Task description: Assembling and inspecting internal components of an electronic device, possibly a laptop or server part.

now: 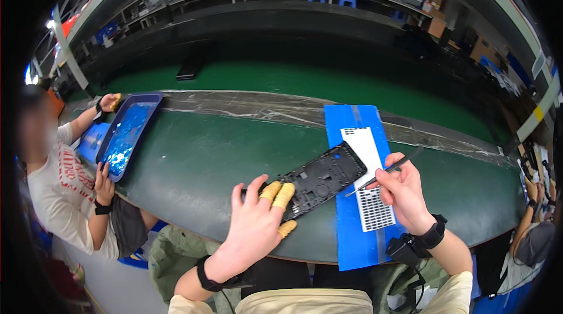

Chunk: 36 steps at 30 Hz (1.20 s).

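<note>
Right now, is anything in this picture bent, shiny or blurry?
Head view: the fisheye lens bows the edges of the green bench, and the corners go black. Head view: glare flashes off shiny blue contents in the dark blue tray. Head view: the co-worker's head is blurred, while the black frame in the left hand looks fairly crisp.

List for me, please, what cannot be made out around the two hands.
Head view: the left end of the black housing, partly covered by the left hand.
Head view: part of the white sheet, behind the black housing and right hand.
Head view: the dark tool's middle, behind the right hand's fingers.
</note>
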Each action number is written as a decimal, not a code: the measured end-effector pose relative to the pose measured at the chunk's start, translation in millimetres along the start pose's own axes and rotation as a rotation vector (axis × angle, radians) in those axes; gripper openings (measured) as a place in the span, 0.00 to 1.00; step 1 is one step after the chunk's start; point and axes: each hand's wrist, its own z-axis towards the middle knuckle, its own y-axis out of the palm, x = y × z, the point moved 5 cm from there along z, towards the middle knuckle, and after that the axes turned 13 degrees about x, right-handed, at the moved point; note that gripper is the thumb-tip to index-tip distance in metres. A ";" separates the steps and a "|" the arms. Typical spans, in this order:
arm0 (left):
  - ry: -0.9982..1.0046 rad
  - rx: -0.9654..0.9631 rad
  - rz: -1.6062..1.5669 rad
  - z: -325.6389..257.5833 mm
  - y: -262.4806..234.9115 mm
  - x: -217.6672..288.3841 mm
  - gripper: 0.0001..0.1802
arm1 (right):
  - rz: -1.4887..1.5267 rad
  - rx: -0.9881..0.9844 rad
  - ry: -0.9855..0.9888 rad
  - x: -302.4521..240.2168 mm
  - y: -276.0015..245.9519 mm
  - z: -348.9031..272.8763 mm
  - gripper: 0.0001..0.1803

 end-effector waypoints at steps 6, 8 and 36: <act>-0.037 -0.037 -0.045 1.6 -3.7 -2.1 0.28 | -0.092 -0.207 -0.083 14.9 66.9 16.7 0.10; -0.031 -0.041 -0.112 5.2 -2.9 -1.5 0.28 | -0.103 -0.240 -0.097 20.7 71.6 18.1 0.10; -0.205 0.013 -0.141 4.3 5.6 -9.5 0.31 | -0.094 -0.236 -0.077 42.0 72.8 31.8 0.12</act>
